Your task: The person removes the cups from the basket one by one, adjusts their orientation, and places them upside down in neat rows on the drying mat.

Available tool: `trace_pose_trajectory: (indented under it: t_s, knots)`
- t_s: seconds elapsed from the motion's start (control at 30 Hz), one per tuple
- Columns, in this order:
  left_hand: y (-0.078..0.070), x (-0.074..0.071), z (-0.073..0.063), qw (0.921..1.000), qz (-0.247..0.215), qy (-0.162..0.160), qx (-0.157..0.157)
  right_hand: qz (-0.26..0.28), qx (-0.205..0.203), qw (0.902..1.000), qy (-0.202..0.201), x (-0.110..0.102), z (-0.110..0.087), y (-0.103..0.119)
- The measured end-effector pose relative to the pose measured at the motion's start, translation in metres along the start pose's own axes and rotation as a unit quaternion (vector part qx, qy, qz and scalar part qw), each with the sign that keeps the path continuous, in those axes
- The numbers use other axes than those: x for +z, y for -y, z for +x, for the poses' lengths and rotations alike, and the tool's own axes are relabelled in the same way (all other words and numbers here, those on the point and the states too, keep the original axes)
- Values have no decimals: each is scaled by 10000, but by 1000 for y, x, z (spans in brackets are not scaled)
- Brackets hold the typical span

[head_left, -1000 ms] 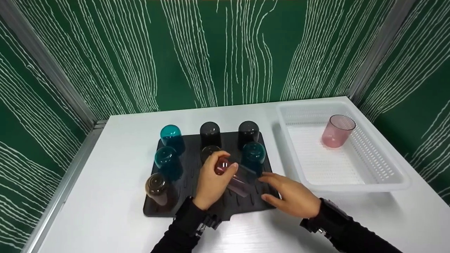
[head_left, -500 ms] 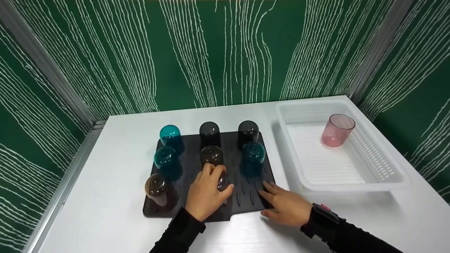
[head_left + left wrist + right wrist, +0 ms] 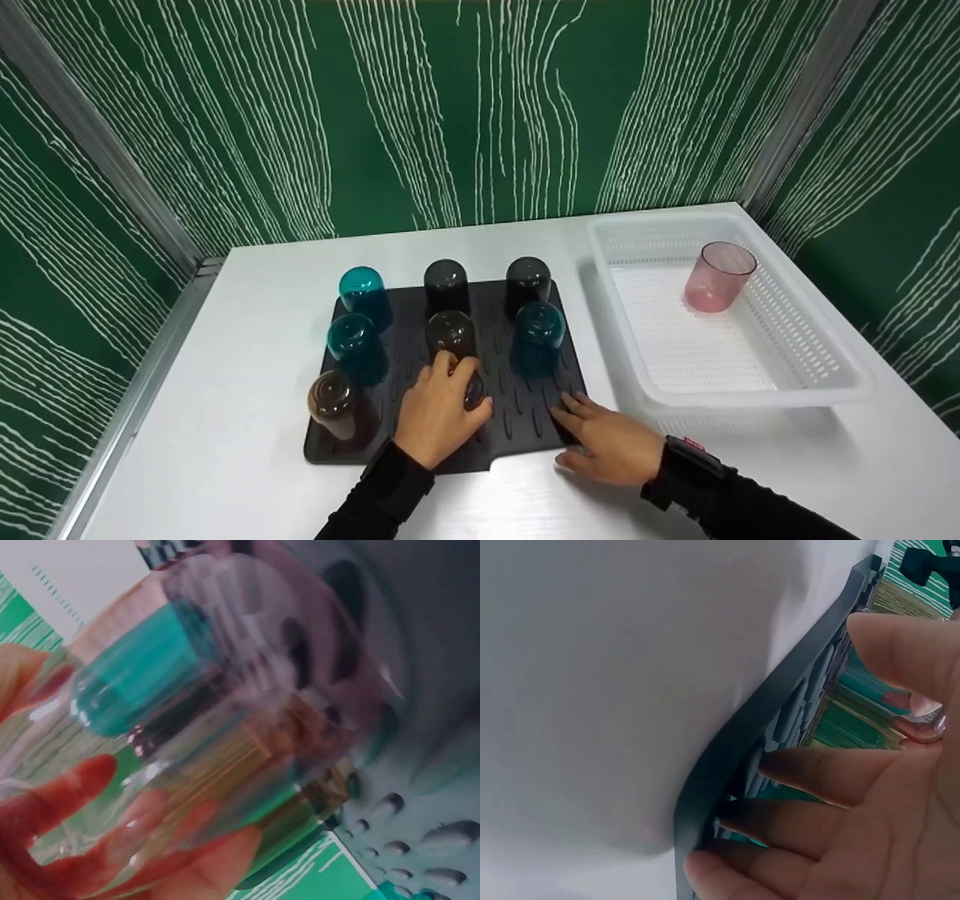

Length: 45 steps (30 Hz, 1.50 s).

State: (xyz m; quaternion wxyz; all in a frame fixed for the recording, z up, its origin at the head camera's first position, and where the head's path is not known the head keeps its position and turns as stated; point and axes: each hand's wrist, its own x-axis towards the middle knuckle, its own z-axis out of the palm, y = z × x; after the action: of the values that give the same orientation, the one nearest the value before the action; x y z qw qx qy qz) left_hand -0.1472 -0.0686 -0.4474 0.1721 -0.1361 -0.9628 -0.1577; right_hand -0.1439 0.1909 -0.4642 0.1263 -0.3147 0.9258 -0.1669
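My left hand (image 3: 437, 414) grips an upside-down pink-tinted clear cup (image 3: 474, 391) at the front middle of the black ridged drying mat (image 3: 525, 424). In the left wrist view the cup's wide rim meets the mat, and fingers curl round its rounded base. A brown cup (image 3: 451, 330) stands inverted just behind it. My right hand (image 3: 613, 444) rests at the mat's right front edge, its fairly straight fingers touching the rim in the right wrist view.
Inverted on the mat are two teal cups (image 3: 351, 339) at left, two dark grey cups (image 3: 446, 281) at the back, a teal cup (image 3: 540, 330) at right and a brown cup (image 3: 334, 397) front left. A white basket (image 3: 637, 367) holds a pink cup (image 3: 718, 279).
My left hand has turned the tilted pink cup over and lowered it onto the mat's front middle. My right hand has moved down slightly to the mat's edge.
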Motion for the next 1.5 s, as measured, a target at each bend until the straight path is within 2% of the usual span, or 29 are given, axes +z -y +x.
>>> trace_pose_trajectory:
  t_s: [0.23, 0.43, 0.6, 0.77, 0.9, 1.03, 1.1, 1.17, 1.27, 1.33, 1.43, 1.5]
  knots:
    - [2, 5, -2, 9994, 75, -316, 153, 115, 21, 9999, 51, -1, -2, 2]
    - [3, 4, -1, 9991, 32, -372, 187, 104, -14, 9999, 19, -3, -4, 3]
    - [2, 3, 0, 9980, 225, -511, 293, 268, -23, 9996, 73, -9, -6, 6]
    - [-3, 0, 0, 9970, 485, -542, 271, 358, -191, 9992, -13, -22, -12, 14]
    - [-9, -3, 2, 9944, 633, -769, 353, 210, -468, 9980, -362, -36, -19, 23]
    - [-19, -6, 7, 9864, 630, -1306, 779, 30, -626, 9936, -945, -54, -25, 27]
    - [-25, -7, 10, 9811, 483, -1557, 1046, -34, -598, 9904, -1247, -66, -27, 27]
    - [-33, -8, 12, 9776, 135, -1691, 1248, -77, -546, 9866, -1537, -78, -29, 26]
    - [-46, -7, 15, 9764, -668, -1529, 1373, -121, -466, 9795, -1958, -97, -30, 23]
    - [-56, -5, 16, 9753, -1260, -1206, 1354, -166, -434, 9733, -2246, -108, -31, 20]
    - [-72, 1, 17, 9694, -2064, -529, 1219, -342, -435, 9599, -2749, -120, -31, 14]
    - [-82, 5, 17, 9593, -2634, 92, 1012, -524, -426, 9493, -3071, -126, -31, 9]
